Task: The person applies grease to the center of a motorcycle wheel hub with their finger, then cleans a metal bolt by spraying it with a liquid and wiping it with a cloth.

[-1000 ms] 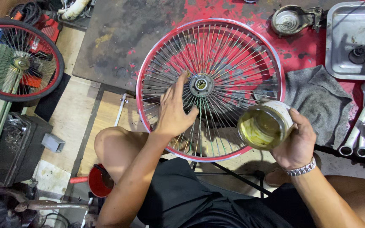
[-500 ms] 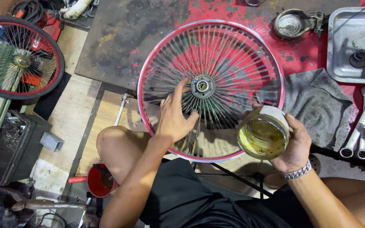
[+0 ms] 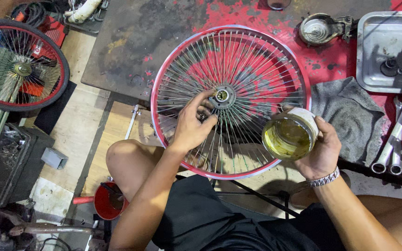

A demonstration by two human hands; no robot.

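- The red-rimmed spoked wheel (image 3: 231, 100) lies flat, its far half over the dark, red-stained worktop (image 3: 131, 46) and its near half over the person's lap.
- The left hand (image 3: 192, 124) rests on the spokes just near and left of the hub (image 3: 222, 96) at the wheel's centre; its fingers are curled, with the fingertips (image 3: 209, 95) touching the hub's edge. Whether they pinch anything small I cannot tell.
- The right hand (image 3: 321, 148) is wrapped around a small round container (image 3: 290, 135), held tilted with its open mouth toward the camera, over the near right part of the rim. It shows a yellowish, greasy filling and a pale outer wall; no label can be made out.
- A silver bracelet (image 3: 324, 179) sits on the right wrist.
- A grey rag (image 3: 350, 116) lies on the worktop just right of the wheel, behind the container.
- Two spanners (image 3: 394, 139) lie right of the rag.
- A metal tray (image 3: 373, 56) sits at the far right, with a round metal part (image 3: 319, 28) just left of it.
- A second wheel with a black tyre (image 3: 19, 65) lies far left, well apart from the hands.
- A red cup (image 3: 105, 204) stands on the floor near the left knee.
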